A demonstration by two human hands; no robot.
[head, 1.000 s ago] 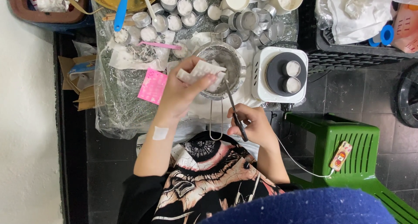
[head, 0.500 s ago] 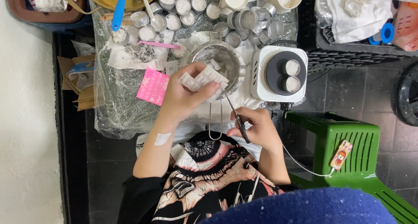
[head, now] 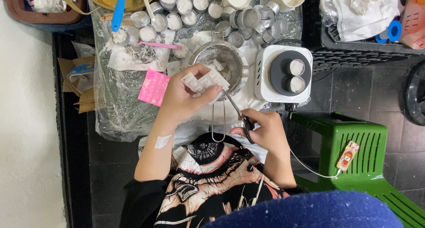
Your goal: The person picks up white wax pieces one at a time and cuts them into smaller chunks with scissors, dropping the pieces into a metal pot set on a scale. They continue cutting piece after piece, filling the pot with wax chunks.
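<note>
My left hand (head: 181, 99) holds a white wax slab (head: 204, 82) over the near rim of a metal strainer bowl (head: 220, 62) that has white chunks in it. My right hand (head: 261, 129) grips a pair of black-handled scissors (head: 237, 111), its blades pointing up toward the slab's lower right edge. The strainer's wire handle (head: 218, 121) runs back between my two hands.
A white electric hot plate (head: 284, 74) with two small filled tins stands right of the bowl. Several small metal tins (head: 186, 6) crowd the far side of the plastic-covered table. A pink card (head: 153, 88) lies left. A green stool (head: 354, 152) with a phone stands at right.
My left hand has turned the slab slightly and drawn it a little toward me. My right hand has shifted right and angled the scissors' blades up to the slab's edge.
</note>
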